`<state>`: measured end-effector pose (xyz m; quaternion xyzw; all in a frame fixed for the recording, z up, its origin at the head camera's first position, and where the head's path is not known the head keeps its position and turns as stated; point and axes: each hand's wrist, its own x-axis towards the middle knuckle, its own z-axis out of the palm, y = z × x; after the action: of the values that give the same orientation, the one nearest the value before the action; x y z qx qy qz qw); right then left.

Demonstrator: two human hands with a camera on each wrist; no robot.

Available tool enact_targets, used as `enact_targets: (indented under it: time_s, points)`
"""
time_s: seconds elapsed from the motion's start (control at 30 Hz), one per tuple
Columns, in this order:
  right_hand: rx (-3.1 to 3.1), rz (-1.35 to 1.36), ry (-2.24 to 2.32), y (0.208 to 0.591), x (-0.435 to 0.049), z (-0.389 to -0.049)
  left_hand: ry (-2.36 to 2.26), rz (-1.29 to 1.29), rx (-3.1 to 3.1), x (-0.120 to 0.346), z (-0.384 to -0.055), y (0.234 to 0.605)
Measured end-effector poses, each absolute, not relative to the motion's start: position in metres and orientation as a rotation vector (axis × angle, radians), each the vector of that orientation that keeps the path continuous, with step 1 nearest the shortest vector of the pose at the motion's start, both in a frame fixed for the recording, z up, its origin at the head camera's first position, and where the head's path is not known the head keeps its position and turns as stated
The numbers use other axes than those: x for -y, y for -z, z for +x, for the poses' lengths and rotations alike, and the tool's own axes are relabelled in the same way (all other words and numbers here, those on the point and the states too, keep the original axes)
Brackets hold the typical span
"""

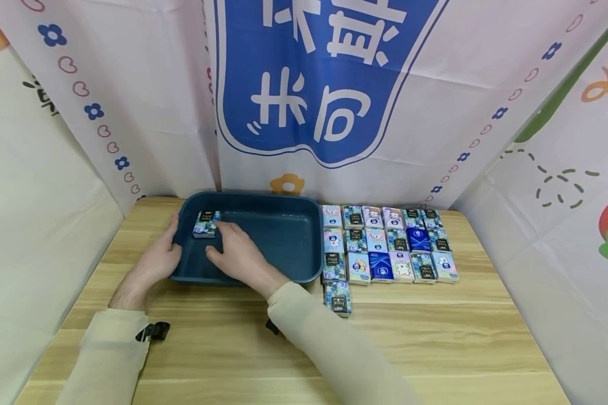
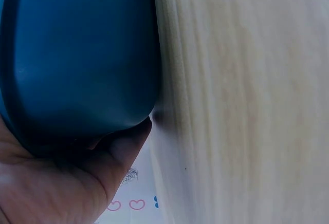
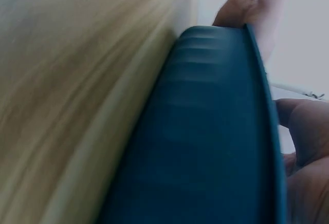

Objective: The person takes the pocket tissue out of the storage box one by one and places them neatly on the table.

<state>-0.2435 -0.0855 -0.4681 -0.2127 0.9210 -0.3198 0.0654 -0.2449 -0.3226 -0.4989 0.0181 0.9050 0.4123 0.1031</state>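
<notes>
A dark blue plastic bin stands on the wooden table. Inside it, at the left end, lies one pocket tissue pack with a black and blue floral wrapper. My right hand reaches over the front rim. Its fingertips are at the pack's right side and its thumb is spread apart, so nothing is gripped. My left hand rests against the outside of the bin's left end. In the left wrist view, the thumb lies along the bin wall. The right wrist view shows mostly the bin's outer side, with the pack hidden.
Right of the bin, several rows of tissue packs lie close together on the table. One floral pack sits in front of them at the left. A printed curtain hangs behind, with cloth at both sides.
</notes>
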Motion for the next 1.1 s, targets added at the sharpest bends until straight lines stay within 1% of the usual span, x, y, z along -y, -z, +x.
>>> enact_targets:
  time_s: [0.37,0.67,1.1]
  points:
    - [-2.559,-0.369,1.263,0.481,0.113,-0.261,-1.242,0.098,-2.661,0.323,-0.246,0.499]
    - [-2.423,-0.208,1.342,0.487,0.128,-0.271,-1.252,0.116,-2.659,0.322,-0.244,0.497]
    - [-2.284,-0.209,1.474,0.491,0.127,-0.272,-1.244,0.106,-2.661,0.323,-0.242,0.496]
